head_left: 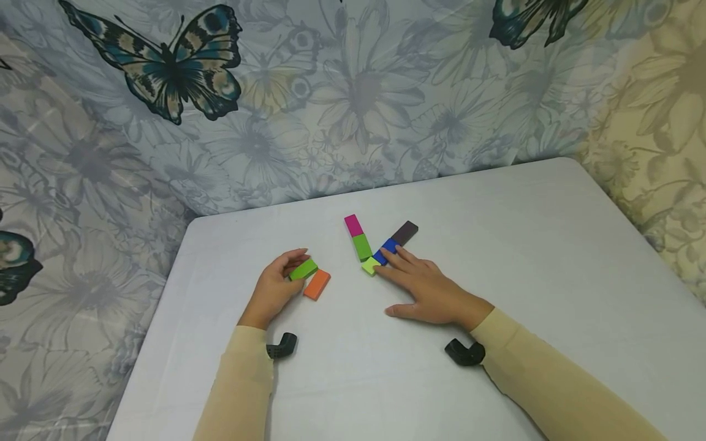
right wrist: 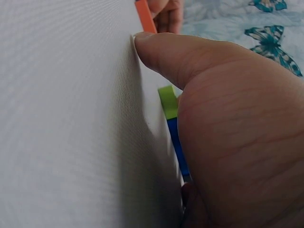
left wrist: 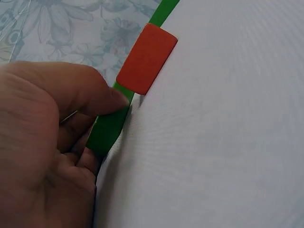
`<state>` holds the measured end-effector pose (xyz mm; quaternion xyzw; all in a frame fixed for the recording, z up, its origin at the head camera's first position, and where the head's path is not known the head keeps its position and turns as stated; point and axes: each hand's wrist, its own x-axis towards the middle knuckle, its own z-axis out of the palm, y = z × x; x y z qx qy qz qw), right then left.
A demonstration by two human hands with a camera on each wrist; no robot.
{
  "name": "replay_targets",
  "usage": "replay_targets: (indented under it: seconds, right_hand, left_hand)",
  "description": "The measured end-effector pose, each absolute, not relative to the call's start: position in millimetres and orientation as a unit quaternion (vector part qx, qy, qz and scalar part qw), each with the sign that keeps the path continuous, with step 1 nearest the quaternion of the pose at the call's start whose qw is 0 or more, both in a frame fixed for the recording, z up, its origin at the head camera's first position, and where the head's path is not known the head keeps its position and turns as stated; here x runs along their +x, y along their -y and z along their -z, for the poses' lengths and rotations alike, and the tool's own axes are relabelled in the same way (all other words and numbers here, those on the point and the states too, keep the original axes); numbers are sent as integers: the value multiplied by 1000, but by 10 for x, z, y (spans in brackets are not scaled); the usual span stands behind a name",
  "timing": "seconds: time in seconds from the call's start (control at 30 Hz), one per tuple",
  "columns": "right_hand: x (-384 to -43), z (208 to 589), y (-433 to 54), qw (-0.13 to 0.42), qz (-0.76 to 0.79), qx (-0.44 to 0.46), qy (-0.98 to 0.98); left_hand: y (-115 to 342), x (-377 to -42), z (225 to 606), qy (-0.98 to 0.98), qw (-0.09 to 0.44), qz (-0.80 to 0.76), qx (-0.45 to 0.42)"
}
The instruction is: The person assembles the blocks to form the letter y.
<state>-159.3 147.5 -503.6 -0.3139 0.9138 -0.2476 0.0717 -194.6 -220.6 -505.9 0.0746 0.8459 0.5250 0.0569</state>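
Note:
My left hand [head_left: 271, 289] pinches a green block [head_left: 303, 270] between thumb and fingers, low over the table. Beside it lies an orange block [head_left: 317, 285]; in the left wrist view this orange block [left wrist: 148, 59] appears just beyond the thumb. Spread fingers of my right hand [head_left: 432, 291] rest on a blue block [head_left: 380, 256] and reach the edge of a small lime block [head_left: 369, 266]. A dark brown block [head_left: 405, 233] continues the blue one's line. From the lime block, another green block [head_left: 361, 247] and a magenta block [head_left: 353, 225] run away from me, forming a V.
The white table [head_left: 551, 245] has its back edge against a wall covering [head_left: 364, 92] with flowers and butterflies. Black curved devices [head_left: 282, 346] sit at both wrists, over beige sleeves [head_left: 562, 373].

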Motion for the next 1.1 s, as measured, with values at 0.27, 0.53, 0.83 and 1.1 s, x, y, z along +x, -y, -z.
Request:
replay_targets:
  seconds: [0.27, 0.53, 0.83, 1.1]
  right_hand:
    - [-1587, 5041, -1475, 72, 249, -315, -913]
    - [-1595, 5056, -1470, 73, 246, -315, -914]
    - [-1593, 5020, -1474, 74, 248, -312, -914]
    - [-1592, 5030, -1475, 73, 247, -313, -914]
  left_hand:
    - [2221, -1909, 5056, -877, -18, -478, 39]
    - [2229, -1907, 5054, -886, -19, -463, 32]
    - [2211, -1910, 5068, -879, -67, -470, 35]
    - [2211, -1905, 5064, -866, -87, -491, 21]
